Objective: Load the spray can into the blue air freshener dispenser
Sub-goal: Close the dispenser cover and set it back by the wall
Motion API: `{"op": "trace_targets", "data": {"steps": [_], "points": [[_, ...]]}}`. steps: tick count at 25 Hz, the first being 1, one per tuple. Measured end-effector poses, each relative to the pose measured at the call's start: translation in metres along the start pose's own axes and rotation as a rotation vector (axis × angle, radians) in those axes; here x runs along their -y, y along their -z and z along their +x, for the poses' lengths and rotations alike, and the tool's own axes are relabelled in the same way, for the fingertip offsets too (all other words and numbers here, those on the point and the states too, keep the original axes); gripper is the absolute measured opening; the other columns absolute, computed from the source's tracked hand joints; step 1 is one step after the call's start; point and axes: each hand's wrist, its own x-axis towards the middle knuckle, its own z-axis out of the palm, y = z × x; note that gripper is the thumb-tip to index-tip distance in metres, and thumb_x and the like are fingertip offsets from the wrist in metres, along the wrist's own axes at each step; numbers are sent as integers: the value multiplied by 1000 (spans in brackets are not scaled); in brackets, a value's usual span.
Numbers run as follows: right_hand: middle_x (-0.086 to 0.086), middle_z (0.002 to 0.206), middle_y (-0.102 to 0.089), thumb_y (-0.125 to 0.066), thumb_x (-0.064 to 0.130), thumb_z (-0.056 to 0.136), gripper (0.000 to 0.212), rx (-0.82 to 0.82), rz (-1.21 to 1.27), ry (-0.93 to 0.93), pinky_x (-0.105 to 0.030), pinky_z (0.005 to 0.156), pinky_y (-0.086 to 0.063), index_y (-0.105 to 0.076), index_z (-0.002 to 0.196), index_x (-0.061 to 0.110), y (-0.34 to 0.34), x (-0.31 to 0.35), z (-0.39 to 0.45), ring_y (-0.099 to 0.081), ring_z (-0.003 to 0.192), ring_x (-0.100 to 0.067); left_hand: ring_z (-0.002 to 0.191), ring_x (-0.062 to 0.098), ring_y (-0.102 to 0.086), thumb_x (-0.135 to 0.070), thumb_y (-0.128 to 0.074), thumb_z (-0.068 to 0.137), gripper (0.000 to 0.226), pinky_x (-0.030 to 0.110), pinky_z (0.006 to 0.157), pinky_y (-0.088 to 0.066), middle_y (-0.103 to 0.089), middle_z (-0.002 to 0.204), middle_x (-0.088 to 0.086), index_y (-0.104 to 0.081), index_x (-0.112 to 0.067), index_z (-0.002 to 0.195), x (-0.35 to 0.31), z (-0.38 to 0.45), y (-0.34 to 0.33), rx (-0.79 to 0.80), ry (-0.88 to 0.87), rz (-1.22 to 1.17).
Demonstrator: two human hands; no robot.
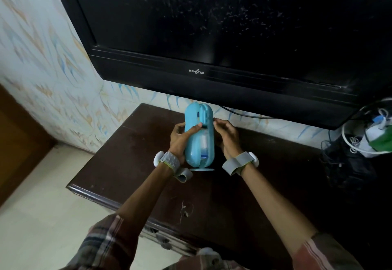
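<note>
standing upright at the centre of the frame on a dark wooden table (131, 163), resting on its small round base: the blue air freshener dispenser (198, 137), its front cover ajar, showing a narrow gap down the middle. sitting inside that gap, in the lower half of the shell, partly hidden by the cover: the spray can (204, 146), pale and only dimly readable. wrapping the dispenser's left side, fingers behind, thumb lying across the front just below the dark slot: the left hand (180, 138), clamped on the shell. pressing against the right side, fingertips touching the upper edge near the hinge line, palm curling around the flank: the right hand (227, 136), gripping the same shell. circling both wrists: grey straps with white pods. filling the upper frame just above the dispenser: a black television (212, 26). lying at the right edge: tangled cables (358, 142).
</note>
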Motion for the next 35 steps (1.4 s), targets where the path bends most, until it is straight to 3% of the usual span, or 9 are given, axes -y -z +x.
{"op": "trace_targets", "data": {"steps": [4,8,10,14,18,20,24,29,35], "points": [[-16,122,-70,-69,19,91,35,213,106,-127,-53,99,-50,-67,124,8,-4,10,-12,-64,115,-36,96,37,-73,-53,-92,66,86,56,90,-63,-69,132,31,-59,-5,130,3,-5,7,77,94,-33],[-13,126,-71,-49,41,101,43,343,197,-355,-45,98,-50,-65,129,13,-7,10,-29,-69,115,-27,82,26,-76,-69,-57,94,69,41,78,-63,-80,101,13,-72,-9,125,-1,-15,9,192,228,-108],[-11,119,-75,-43,45,101,44,343,243,-420,-46,97,-49,-66,124,16,-8,7,-32,-72,108,-25,83,25,-76,-68,-55,96,67,40,80,-63,-80,100,11,-74,-10,125,-3,-14,11,207,230,-98],[-12,113,-76,-50,47,97,43,340,228,-380,-44,95,-51,-68,121,15,-17,11,-32,-73,103,-25,100,33,-73,-63,-64,93,76,47,91,-61,-74,122,24,-64,-4,140,-10,-18,10,172,136,-47],[-27,132,-63,-63,49,87,62,327,126,-308,-49,102,-50,-62,132,7,-26,8,-28,-66,112,-32,111,42,-64,-63,-79,80,95,59,100,-55,-57,142,40,-53,4,142,-3,-11,13,111,26,-52],[-27,131,-64,-59,48,88,58,309,139,-318,-49,100,-51,-64,129,7,-27,4,-27,-66,109,-32,107,40,-66,-61,-79,80,86,59,100,-55,-62,133,38,-57,4,132,-1,-11,12,92,-4,-32],[-15,97,-77,-53,54,84,49,272,180,-381,-45,88,-53,-79,101,16,-34,5,-32,-71,88,-29,108,35,-73,-61,-73,83,62,56,100,-59,-71,128,23,-67,-11,120,-1,-16,2,-44,1,38],[-19,116,-73,-67,70,61,76,165,-67,-333,-60,104,-48,-70,117,18,-56,9,-27,-69,107,-38,88,14,-71,-41,-61,101,40,25,66,-58,-70,109,3,-60,-12,129,3,-22,-4,-46,-66,127],[-19,117,-72,-63,66,65,71,164,-97,-336,-57,100,-52,-68,119,20,-58,0,-26,-69,108,-39,92,22,-74,-42,-64,98,35,36,74,-59,-73,108,7,-64,-18,123,4,-21,0,-44,-135,162]]}}
